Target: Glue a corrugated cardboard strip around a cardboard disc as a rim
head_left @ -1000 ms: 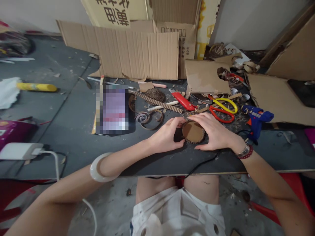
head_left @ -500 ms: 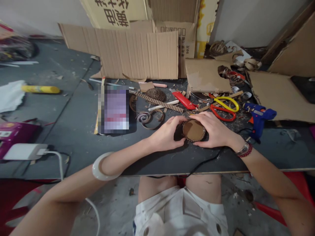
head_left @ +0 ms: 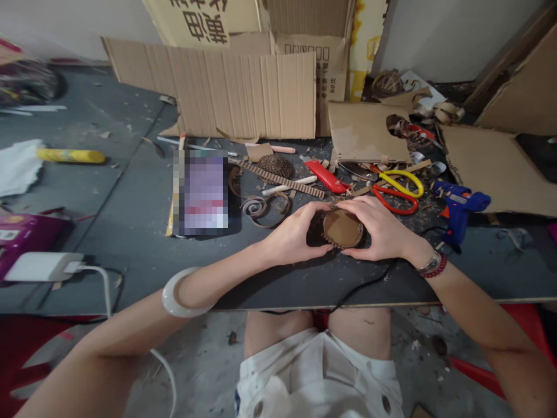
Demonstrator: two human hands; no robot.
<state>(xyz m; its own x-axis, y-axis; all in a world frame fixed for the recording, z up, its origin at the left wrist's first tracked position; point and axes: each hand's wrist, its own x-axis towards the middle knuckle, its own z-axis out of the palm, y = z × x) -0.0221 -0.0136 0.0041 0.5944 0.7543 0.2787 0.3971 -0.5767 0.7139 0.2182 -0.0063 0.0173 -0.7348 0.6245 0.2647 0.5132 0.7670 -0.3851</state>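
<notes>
A round brown cardboard disc (head_left: pixel 342 227) with a corrugated strip wrapped round its rim rests on the dark table (head_left: pixel 143 244). My left hand (head_left: pixel 292 235) curls against its left side, thumb and fingers pressed to the rim. My right hand (head_left: pixel 378 227) wraps over its top and right side, fingers closed on the rim. Both hands grip the disc between them.
Red and yellow scissors (head_left: pixel 397 190), a blue glue gun (head_left: pixel 458 206) with a black cable, a red comb (head_left: pixel 327 177), cardboard spirals (head_left: pixel 261 208) and a blurred phone (head_left: pixel 202 191) lie behind the hands. Cardboard sheets (head_left: pixel 243 93) stand at the back. A white charger (head_left: pixel 43 266) sits at the left.
The disc and both hands have shifted slightly away from me. My fingers have closed tighter round the rim.
</notes>
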